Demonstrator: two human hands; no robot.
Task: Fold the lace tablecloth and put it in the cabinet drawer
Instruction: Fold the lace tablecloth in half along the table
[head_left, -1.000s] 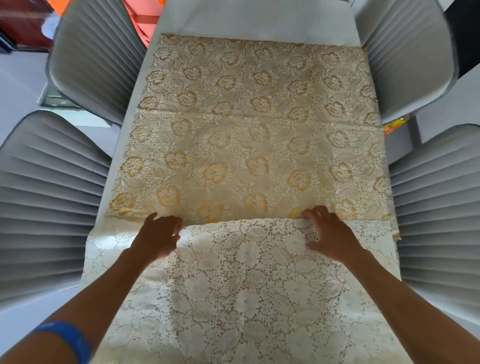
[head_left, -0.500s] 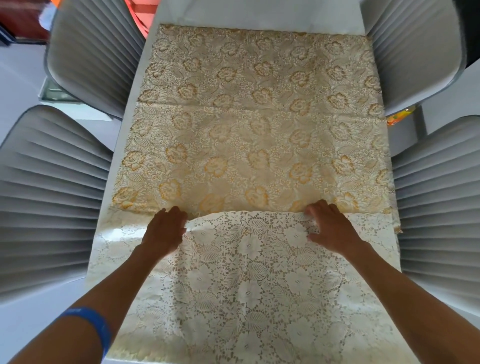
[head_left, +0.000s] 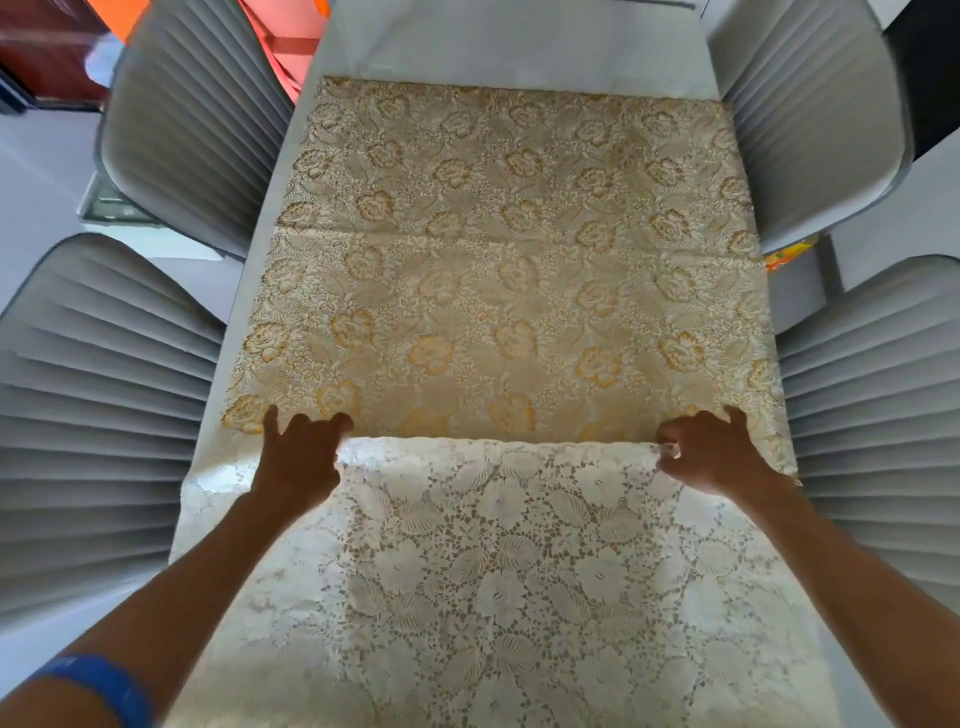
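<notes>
The lace tablecloth (head_left: 509, 291) lies spread over a long table, gold floral side up at the far end. Its near part (head_left: 498, 571) is folded over and shows the white lace underside. The folded edge runs straight across between my hands. My left hand (head_left: 298, 457) sits on the left end of that edge, thumb spread and fingers curled onto the lace. At the right end, my right hand (head_left: 711, 452) pinches the edge with curled fingers. A blue band is on my left wrist. No cabinet drawer is in view.
Several grey ribbed chairs flank the table, among them a chair (head_left: 93, 426) at the near left and a chair (head_left: 878, 395) at the near right. A bare strip of the white table (head_left: 519, 47) shows beyond the cloth. Something orange (head_left: 280, 36) lies at the far left.
Both hands have slid apart along the folded edge toward the table's sides. The white edge now lies straighter and a little farther over the gold side.
</notes>
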